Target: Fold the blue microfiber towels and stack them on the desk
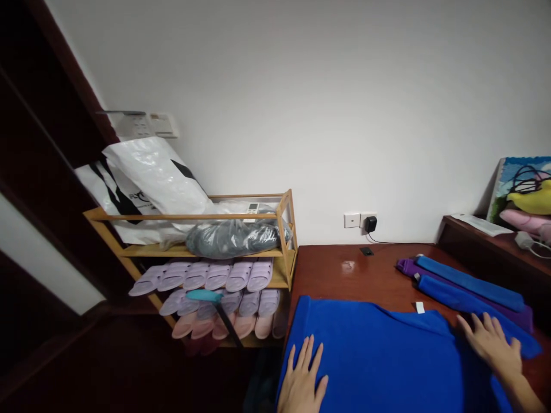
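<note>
A wide blue cloth (383,355) lies spread over the near part of the reddish-brown table (331,269), with a small white tag (420,307) at its far edge. On the cloth's left side rests my left hand (302,376), flat with the fingers stretched out. My right hand (493,344) is at the cloth's right side, fingers spread and palm down, close to the folded strips. Those narrow folded cloths lie side by side: a light blue one (471,281), a purple one (523,316) and a darker blue one (456,299). Neither hand grips anything visible.
Left of the table stands a wooden shoe rack (284,269) holding several slippers (239,276), a white plastic bag (159,178) and a grey wrapped bundle (241,236). A black plug (370,223) sits in the wall socket. At right, a raised shelf (460,226) carries a yellow object (534,201).
</note>
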A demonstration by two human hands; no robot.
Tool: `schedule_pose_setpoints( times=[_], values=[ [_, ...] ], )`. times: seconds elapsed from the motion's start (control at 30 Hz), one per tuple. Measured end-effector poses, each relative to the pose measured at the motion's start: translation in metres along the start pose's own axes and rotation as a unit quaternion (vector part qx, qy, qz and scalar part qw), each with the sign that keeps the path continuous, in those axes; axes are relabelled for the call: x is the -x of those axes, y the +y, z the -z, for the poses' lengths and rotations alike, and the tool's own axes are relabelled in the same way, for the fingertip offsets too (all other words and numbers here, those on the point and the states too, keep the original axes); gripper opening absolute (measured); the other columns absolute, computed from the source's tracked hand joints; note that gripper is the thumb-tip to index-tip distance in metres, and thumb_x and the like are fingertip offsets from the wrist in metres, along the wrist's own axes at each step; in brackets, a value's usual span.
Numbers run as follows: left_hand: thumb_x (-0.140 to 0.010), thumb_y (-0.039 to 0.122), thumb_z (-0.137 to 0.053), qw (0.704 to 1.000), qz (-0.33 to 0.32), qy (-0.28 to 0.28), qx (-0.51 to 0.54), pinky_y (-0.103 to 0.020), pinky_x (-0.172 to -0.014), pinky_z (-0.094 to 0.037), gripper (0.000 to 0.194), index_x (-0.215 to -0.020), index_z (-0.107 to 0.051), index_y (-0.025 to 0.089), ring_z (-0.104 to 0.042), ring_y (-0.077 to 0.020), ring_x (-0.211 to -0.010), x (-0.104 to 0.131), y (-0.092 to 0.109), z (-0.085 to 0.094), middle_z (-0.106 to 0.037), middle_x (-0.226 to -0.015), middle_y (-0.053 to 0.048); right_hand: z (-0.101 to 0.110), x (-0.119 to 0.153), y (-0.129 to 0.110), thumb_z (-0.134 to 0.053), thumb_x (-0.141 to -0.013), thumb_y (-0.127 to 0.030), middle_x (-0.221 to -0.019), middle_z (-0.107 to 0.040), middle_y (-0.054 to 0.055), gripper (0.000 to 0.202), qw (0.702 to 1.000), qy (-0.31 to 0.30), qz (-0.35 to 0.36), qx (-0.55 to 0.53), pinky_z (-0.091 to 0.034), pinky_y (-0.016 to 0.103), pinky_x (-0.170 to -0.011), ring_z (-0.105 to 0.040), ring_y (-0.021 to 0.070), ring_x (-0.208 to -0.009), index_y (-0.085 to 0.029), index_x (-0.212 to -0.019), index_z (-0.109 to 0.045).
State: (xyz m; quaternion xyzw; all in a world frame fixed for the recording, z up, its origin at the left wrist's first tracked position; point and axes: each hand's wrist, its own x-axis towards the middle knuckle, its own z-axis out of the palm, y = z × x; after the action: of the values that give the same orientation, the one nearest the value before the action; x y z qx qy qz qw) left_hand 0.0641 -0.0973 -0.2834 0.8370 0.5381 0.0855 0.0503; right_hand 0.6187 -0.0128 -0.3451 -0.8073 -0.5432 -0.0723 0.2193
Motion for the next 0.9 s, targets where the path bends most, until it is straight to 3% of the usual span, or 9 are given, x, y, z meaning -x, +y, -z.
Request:
schedule_pose_setpoints(
  times=[0.07, 0.13, 0.23, 0.37, 0.5, 0.57, 0.67, 0.73, 0.9],
  values=[
    [-0.096, 0.047, -0.028, 1.0, 0.002, -0.001, 0.0, -0.051, -0.111, -0.021, 0.057, -0.147, -0.005, 0.034, -0.02, -0.0277, -0.14, -0.001, 0.002, 0.0, -0.015, -0.154, -0.002, 0.002, 0.022, -0.03, -0.018, -0.08, -0.069, -0.149, -0.029, 0.014, 0.079, 1.0, -0.014, 0.022, 0.013, -0.019, 0.064, -0.103, -0.022, 0.033, -0.138, -0.019, -0.136, -0.043],
    [-0.097, 0.047, -0.027, 1.0, 0.004, -0.002, -0.001, -0.052, -0.111, -0.02, 0.057, -0.147, -0.005, 0.033, -0.019, -0.0277, -0.14, -0.002, 0.005, 0.001, -0.013, -0.154, -0.002, 0.003, 0.046, -0.06, -0.02, -0.084, -0.065, -0.15, -0.031, 0.005, 0.068, 0.992, -0.091, 0.085, -0.001, -0.025, 0.057, -0.104, -0.025, 0.0247, -0.137, -0.028, -0.137, -0.041],
    [-0.096, 0.046, -0.03, 1.0, -0.004, -0.006, 0.003, -0.052, -0.112, -0.019, 0.057, -0.147, -0.006, 0.034, -0.019, -0.0276, -0.14, -0.004, 0.011, 0.004, -0.013, -0.154, -0.001, 0.001, 0.067, -0.08, -0.021, -0.085, -0.066, -0.149, -0.031, 0.001, 0.068, 0.983, -0.162, 0.086, 0.001, -0.025, 0.056, -0.104, -0.023, 0.023, -0.138, -0.032, -0.142, -0.033],
    [-0.092, 0.047, -0.038, 0.999, -0.008, -0.028, 0.025, -0.053, -0.112, -0.019, 0.06, -0.146, -0.015, 0.036, -0.021, -0.0286, -0.139, 0.003, 0.009, 0.01, -0.017, -0.153, 0.0, -0.008, 0.062, -0.056, -0.018, -0.084, -0.066, -0.152, -0.025, 0.001, 0.072, 0.988, -0.149, 0.033, 0.032, -0.024, 0.057, -0.105, -0.015, 0.0239, -0.14, -0.029, -0.145, -0.027],
    [-0.088, 0.033, -0.04, 0.991, 0.127, -0.038, 0.003, -0.055, -0.112, -0.015, 0.055, -0.143, -0.032, 0.031, -0.018, -0.0296, -0.14, 0.021, -0.018, 0.02, -0.024, -0.152, 0.001, -0.01, 0.051, -0.027, -0.02, -0.084, -0.063, -0.152, -0.025, 0.002, 0.071, 0.984, -0.162, 0.061, 0.046, -0.021, 0.06, -0.106, -0.018, 0.0249, -0.14, -0.028, -0.146, -0.026],
    [-0.084, 0.027, -0.04, 0.979, 0.196, -0.048, 0.005, -0.051, -0.112, -0.018, 0.057, -0.141, -0.037, 0.028, -0.022, -0.0272, -0.139, 0.029, -0.038, 0.027, -0.028, -0.151, 0.0, -0.003, 0.052, -0.03, -0.02, -0.083, -0.058, -0.15, -0.029, 0.005, 0.07, 0.985, -0.129, 0.095, 0.062, -0.016, 0.063, -0.106, -0.018, 0.0272, -0.139, -0.025, -0.143, -0.032],
    [-0.088, 0.029, -0.034, 0.97, 0.232, -0.04, 0.064, -0.039, -0.111, -0.028, 0.051, -0.138, -0.044, 0.024, -0.036, -0.0194, -0.133, 0.035, -0.058, 0.038, -0.039, -0.146, -0.002, 0.01, 0.066, -0.061, -0.018, -0.083, -0.055, -0.151, -0.025, 0.011, 0.073, 0.988, -0.026, 0.133, 0.073, -0.009, 0.062, -0.108, -0.012, 0.0282, -0.141, -0.017, -0.143, -0.035],
    [-0.091, 0.032, -0.03, 0.972, 0.217, -0.004, 0.086, -0.035, -0.109, -0.031, 0.049, -0.136, -0.045, 0.021, -0.038, -0.0181, -0.132, 0.033, -0.057, 0.042, -0.039, -0.146, -0.003, 0.016, 0.084, -0.092, -0.018, -0.085, -0.058, -0.153, -0.018, 0.011, 0.074, 0.988, -0.008, 0.142, 0.051, -0.015, 0.059, -0.108, -0.012, 0.0269, -0.141, -0.017, -0.146, -0.027],
    [-0.093, 0.03, -0.034, 0.996, 0.046, 0.052, 0.056, -0.043, -0.113, -0.022, 0.05, -0.143, -0.033, 0.026, -0.02, -0.0215, -0.14, 0.018, -0.013, 0.037, -0.021, -0.154, -0.001, 0.013, 0.137, -0.141, -0.025, -0.087, -0.064, -0.153, -0.02, 0.002, 0.068, 0.979, -0.146, 0.144, -0.01, -0.028, 0.054, -0.105, -0.018, 0.024, -0.14, -0.034, -0.147, -0.016]
  ],
)
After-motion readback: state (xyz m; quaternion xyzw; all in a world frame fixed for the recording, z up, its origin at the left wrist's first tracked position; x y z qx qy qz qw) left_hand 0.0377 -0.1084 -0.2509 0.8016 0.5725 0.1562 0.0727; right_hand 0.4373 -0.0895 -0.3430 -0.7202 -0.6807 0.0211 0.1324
